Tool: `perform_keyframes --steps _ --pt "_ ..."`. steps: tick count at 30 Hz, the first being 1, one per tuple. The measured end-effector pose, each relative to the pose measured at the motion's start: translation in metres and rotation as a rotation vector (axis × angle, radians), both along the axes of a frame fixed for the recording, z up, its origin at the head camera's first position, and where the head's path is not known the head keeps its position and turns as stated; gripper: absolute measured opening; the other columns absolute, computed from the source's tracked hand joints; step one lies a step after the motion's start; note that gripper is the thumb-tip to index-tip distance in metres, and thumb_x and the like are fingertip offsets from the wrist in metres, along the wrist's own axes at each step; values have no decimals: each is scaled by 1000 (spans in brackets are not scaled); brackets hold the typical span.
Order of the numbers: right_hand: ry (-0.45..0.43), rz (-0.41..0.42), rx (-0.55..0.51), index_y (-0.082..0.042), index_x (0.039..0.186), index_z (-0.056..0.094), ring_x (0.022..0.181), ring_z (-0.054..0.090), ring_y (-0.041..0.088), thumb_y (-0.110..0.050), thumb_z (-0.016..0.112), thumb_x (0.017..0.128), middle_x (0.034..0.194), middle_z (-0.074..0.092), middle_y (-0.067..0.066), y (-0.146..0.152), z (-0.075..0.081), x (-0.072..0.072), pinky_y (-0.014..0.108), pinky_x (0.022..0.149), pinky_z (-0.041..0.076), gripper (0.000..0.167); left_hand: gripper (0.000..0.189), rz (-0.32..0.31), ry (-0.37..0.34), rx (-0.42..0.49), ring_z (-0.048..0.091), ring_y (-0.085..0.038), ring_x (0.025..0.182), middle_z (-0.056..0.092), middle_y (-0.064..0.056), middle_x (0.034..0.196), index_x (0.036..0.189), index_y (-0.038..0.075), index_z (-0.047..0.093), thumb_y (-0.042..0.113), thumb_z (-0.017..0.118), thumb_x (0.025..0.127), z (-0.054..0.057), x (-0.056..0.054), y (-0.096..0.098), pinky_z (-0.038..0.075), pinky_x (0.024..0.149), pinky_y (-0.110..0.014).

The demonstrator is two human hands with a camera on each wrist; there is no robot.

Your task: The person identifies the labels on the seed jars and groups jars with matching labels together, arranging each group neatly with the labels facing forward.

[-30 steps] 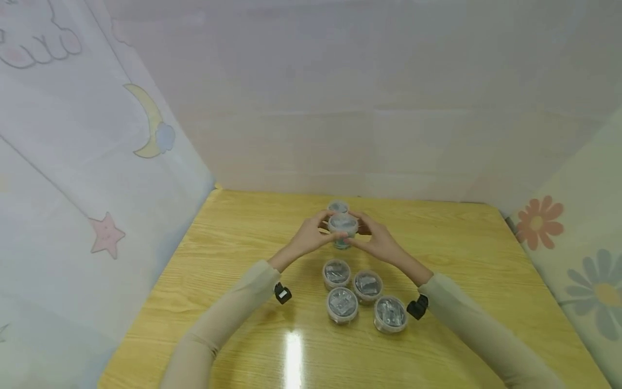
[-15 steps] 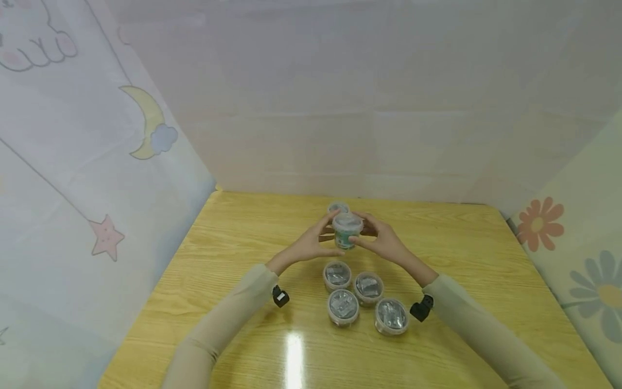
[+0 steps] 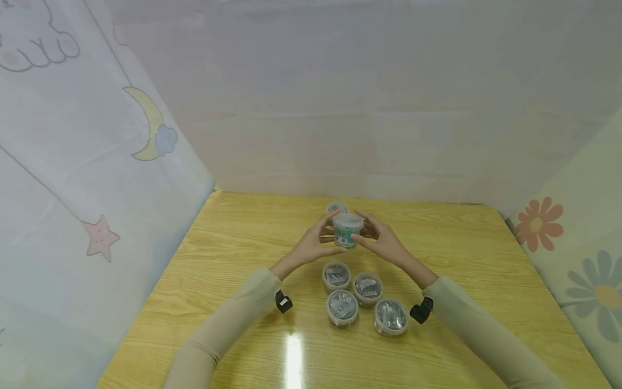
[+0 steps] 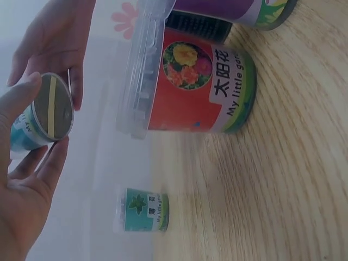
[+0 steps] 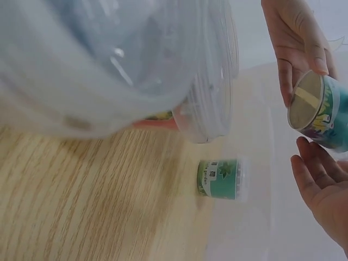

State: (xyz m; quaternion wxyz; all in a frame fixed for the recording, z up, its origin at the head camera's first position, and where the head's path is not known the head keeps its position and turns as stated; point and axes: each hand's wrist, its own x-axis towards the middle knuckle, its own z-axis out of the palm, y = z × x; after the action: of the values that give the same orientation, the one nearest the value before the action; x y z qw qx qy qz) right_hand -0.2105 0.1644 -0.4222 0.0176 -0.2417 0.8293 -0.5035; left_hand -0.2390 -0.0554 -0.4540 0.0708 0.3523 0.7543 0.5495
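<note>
A teal lidded plant-kit cup (image 3: 347, 231) is held above the table between my two hands. My right hand (image 3: 386, 243) grips it, thumb on the near side and the other fingers behind. My left hand (image 3: 311, 243) holds its left side, with the index finger near the lid and the thumb low by the base. The cup's grey base (image 4: 53, 106), crossed by a yellow strip, faces the left wrist camera. Behind it, a second teal cup (image 5: 220, 179) stands on the table. Nearer me are several lidded cups, including a red one (image 4: 190, 87) with a flower picture.
The standing cups (image 3: 342, 305) form a loose group on the wooden table (image 3: 233, 259), between my forearms. A pale cloth wall (image 3: 320, 135) rises behind the table, and printed cloth (image 3: 146, 216) covers the left side.
My hands have shifted the held cup slightly right and tipped it so more of its teal side shows. My left thumb has moved off its front to near its base.
</note>
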Motion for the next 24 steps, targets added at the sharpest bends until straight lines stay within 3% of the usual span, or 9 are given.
perform_keyframes --steps 8,15,18,24 --pt "-24 -28 -12 -6 145 26 104 58 39 -13 64 88 122 52 25 -2 -2 -2 49 90 49 68 89 71 -31 27 55 -36 109 41 -24 132 148 15 19 9 74 79 7 3 5 48 94 -47" --pt "-16 -56 -24 -8 144 28 104 58 38 -11 63 89 120 52 25 -1 -5 -3 46 88 51 65 87 96 -6 45 57 -36 106 43 -25 129 147 13 21 9 74 79 8 6 8 50 91 -43" --pt "-22 -53 -37 -7 144 28 104 57 39 -9 62 89 122 52 25 1 -6 -4 46 87 51 65 88 75 -13 45 55 -38 108 42 -25 130 147 12 19 8 74 79 9 6 8 49 92 -44" --pt "-29 -21 -69 -9 145 28 105 58 37 -9 61 90 124 53 24 10 -16 -11 39 86 53 64 92 -23 -57 48 47 -41 119 33 -26 139 150 14 12 6 72 80 9 2 3 41 99 -54"
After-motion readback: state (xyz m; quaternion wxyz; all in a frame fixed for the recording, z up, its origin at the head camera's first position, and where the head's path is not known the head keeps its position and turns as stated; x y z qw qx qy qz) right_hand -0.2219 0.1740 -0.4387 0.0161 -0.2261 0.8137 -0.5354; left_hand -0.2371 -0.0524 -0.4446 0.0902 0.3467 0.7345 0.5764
